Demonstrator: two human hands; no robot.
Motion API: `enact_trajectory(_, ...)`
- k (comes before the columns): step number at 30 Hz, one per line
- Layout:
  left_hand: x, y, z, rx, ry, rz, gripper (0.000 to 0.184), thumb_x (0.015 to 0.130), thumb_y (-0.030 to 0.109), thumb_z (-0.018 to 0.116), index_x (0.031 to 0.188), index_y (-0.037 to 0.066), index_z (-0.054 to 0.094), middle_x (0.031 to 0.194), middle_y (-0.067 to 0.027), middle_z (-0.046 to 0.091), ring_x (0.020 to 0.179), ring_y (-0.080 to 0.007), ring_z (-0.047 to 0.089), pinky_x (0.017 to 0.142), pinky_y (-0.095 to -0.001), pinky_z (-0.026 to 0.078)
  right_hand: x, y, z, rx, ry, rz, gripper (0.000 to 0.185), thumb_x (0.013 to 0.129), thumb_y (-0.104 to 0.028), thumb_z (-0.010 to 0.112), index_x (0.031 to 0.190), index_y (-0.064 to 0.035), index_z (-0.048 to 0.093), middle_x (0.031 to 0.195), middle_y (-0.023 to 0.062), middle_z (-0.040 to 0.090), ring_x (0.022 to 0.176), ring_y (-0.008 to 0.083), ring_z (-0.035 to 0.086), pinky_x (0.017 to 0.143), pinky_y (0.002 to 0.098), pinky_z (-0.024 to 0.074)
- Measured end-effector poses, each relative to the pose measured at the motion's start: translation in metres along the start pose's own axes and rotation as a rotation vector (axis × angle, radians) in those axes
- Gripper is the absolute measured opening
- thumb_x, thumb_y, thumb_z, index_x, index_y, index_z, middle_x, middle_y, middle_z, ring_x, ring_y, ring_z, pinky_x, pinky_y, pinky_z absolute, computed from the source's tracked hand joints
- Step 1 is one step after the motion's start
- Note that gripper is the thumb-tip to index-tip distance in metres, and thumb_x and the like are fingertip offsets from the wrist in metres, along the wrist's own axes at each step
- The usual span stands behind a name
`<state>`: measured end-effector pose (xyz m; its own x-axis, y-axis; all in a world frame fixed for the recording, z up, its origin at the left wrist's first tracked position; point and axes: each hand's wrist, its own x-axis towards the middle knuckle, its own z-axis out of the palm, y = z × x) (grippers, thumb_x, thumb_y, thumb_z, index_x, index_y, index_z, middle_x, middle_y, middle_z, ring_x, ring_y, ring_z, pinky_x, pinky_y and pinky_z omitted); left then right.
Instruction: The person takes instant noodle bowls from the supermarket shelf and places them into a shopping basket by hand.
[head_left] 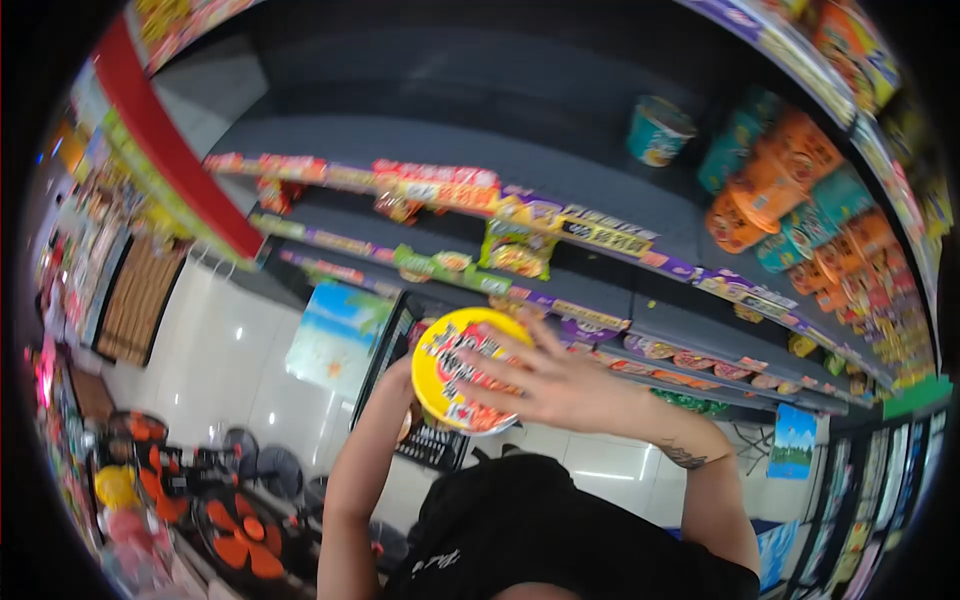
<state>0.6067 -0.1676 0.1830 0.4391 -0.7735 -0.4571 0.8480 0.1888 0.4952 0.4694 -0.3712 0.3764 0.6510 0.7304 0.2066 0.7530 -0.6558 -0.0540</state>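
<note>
A round instant noodle bowl (445, 365) with a yellow and red lid is held in front of my chest, its lid turned toward me. My left hand (402, 376) supports it from the left side and underneath; most of its fingers are hidden behind the bowl. Across the right part of the lid lies my right hand (535, 385), fingers spread flat against it. Behind and below the bowl stands a black crate (432, 448), with some packages partly visible inside.
Dark shelves (400, 90) span the view ahead. A teal noodle cup (660, 130) stands alone on the upper shelf, near stacked orange cups (770, 190). A green noodle packet (517, 250) sits lower. Fans with orange blades (240, 535) stand at lower left.
</note>
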Motion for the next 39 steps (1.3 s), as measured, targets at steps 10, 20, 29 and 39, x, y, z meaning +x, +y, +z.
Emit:
enact_trajectory(10,-0.005,-0.011,0.018,0.160,0.126,-0.182,0.032,0.097,0.031,0.062,0.111,0.002,0.065,0.104,-0.0128,0.073,0.088,-0.0212,0.073,0.076,-0.0359,0.062,-0.034,0.094,-0.112,-0.460,0.297,0.444,0.062,0.086,-0.025,0.068,0.144,-0.0132,0.048,0.147,0.0154,0.045,0.135,0.0400,0.042,0.101,0.0604,0.0410)
enact_trajectory(20,-0.034,-0.053,0.007,-0.114,0.151,-0.105,0.042,0.099,0.031,0.057,0.128,0.000,0.056,0.117,-0.0186,0.069,0.098,-0.0306,0.072,0.086,-0.0438,0.060,-0.060,0.324,-0.156,-0.504,0.154,1.170,0.067,0.084,-0.023,0.071,0.145,-0.0171,0.043,0.143,0.0140,0.051,0.134,0.0370,0.047,0.107,0.0636,0.0360)
enact_trajectory(29,-0.057,-0.062,-0.023,-0.155,0.181,0.090,0.035,0.085,0.015,0.057,0.118,0.004,0.051,0.112,-0.0215,0.067,0.096,-0.0325,0.071,0.083,-0.0457,0.062,-0.050,0.347,-0.160,-0.461,0.030,1.255,0.074,0.083,-0.031,0.072,0.149,-0.0160,0.041,0.136,0.0162,0.058,0.131,0.0368,0.052,0.108,0.0620,0.0366)
enact_trajectory(39,-0.085,-0.003,0.037,-0.080,0.178,0.110,0.050,0.094,0.031,0.059,0.130,-0.003,0.055,0.121,-0.0189,0.067,0.106,-0.0282,0.069,0.093,-0.0428,0.057,-0.056,0.300,-0.110,-0.858,0.466,0.713,0.067,0.090,-0.039,0.066,0.146,-0.0089,0.044,0.148,0.0163,0.047,0.141,0.0399,0.037,0.113,0.0623,0.0291)
